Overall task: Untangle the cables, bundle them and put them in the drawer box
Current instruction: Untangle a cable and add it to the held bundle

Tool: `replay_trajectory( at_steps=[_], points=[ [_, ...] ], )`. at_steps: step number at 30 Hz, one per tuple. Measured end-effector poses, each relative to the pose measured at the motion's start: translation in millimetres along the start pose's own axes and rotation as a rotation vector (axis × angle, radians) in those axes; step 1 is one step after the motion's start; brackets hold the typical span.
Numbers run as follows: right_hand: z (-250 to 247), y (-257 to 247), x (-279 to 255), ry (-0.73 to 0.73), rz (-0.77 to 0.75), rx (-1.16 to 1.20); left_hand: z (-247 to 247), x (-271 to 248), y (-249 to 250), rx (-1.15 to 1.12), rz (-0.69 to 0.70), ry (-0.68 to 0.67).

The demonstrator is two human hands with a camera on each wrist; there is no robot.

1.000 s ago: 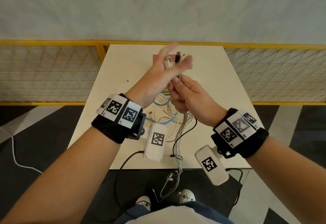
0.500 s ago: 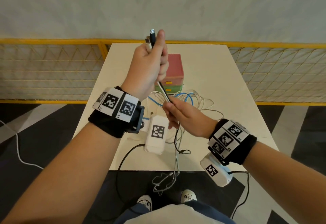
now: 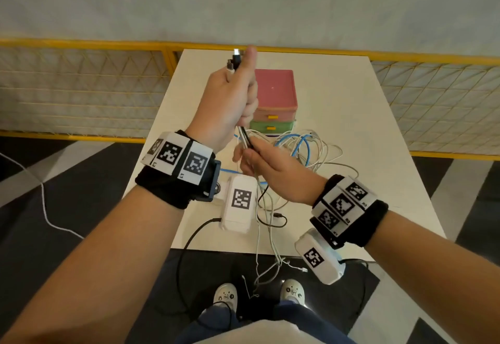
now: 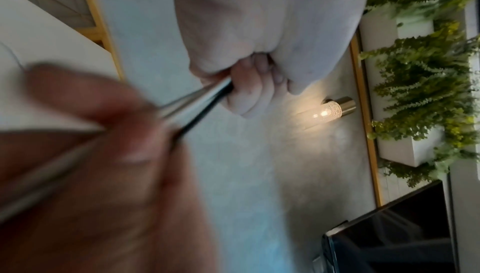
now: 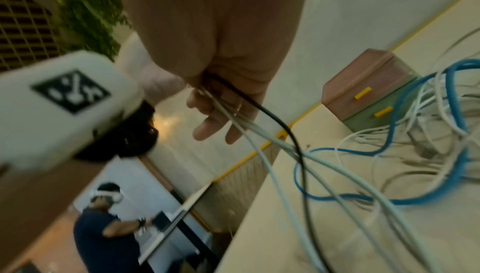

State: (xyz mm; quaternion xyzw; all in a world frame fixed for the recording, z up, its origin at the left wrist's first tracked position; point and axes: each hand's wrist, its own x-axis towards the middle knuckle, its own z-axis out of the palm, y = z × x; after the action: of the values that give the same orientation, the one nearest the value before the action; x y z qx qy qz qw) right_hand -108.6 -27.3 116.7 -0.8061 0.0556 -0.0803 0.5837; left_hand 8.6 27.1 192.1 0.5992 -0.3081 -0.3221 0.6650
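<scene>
My left hand [image 3: 242, 100] is raised over the table and grips a bunch of cables [image 3: 244, 139], with their connector ends [image 3: 234, 62] sticking up past the thumb. Just below it, my right hand [image 3: 250, 151] pinches the same white and black cables taut. In the left wrist view the left fingers [image 4: 249, 90] curl round the cables [image 4: 197, 104]. From the right hand [image 5: 221, 117] the cables [image 5: 262, 131] run down toward a tangle of blue and white cables [image 3: 303, 149] on the table. The pink and green drawer box [image 3: 274, 100] stands behind the tangle with its drawers closed.
The white table [image 3: 351, 127] is bordered by a yellow mesh railing [image 3: 81, 86]. Held cables hang over the front edge down toward my shoes [image 3: 292, 289]. Another white cable [image 3: 44, 208] lies on the floor at the left. A person [image 5: 103, 226] stands far off.
The left hand has closed round the cable ends and lifted them up. The right hand has slid down the cables, uncovering the drawer box. Little has moved in the last half second.
</scene>
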Motion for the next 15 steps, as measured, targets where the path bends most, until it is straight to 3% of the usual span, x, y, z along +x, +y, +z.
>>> replay_trajectory(
  at_steps=[3, 6, 10, 13, 15],
  points=[
    [15.8, 20.1, -4.2, -0.091, 0.099, -0.13, -14.4, 6.3, -0.1, -0.049, 0.002, 0.089],
    [32.9, 41.9, -6.8, -0.171, 0.235, -0.107, -30.6, 8.5, -5.7, -0.055, -0.033, 0.161],
    [44.1, 46.2, -2.9, -0.46, 0.446, -0.029, -42.3, 5.2, -19.7, 0.022, -0.111, 0.183],
    [42.4, 54.4, 9.6, -0.596, 0.401, -0.177, -47.4, 3.2, -25.8, 0.054, -0.153, 0.153],
    [35.8, 66.1, 19.3, -0.552, 0.37, -0.356, -49.6, 2.1, -28.3, 0.087, -0.172, 0.13]
  ],
)
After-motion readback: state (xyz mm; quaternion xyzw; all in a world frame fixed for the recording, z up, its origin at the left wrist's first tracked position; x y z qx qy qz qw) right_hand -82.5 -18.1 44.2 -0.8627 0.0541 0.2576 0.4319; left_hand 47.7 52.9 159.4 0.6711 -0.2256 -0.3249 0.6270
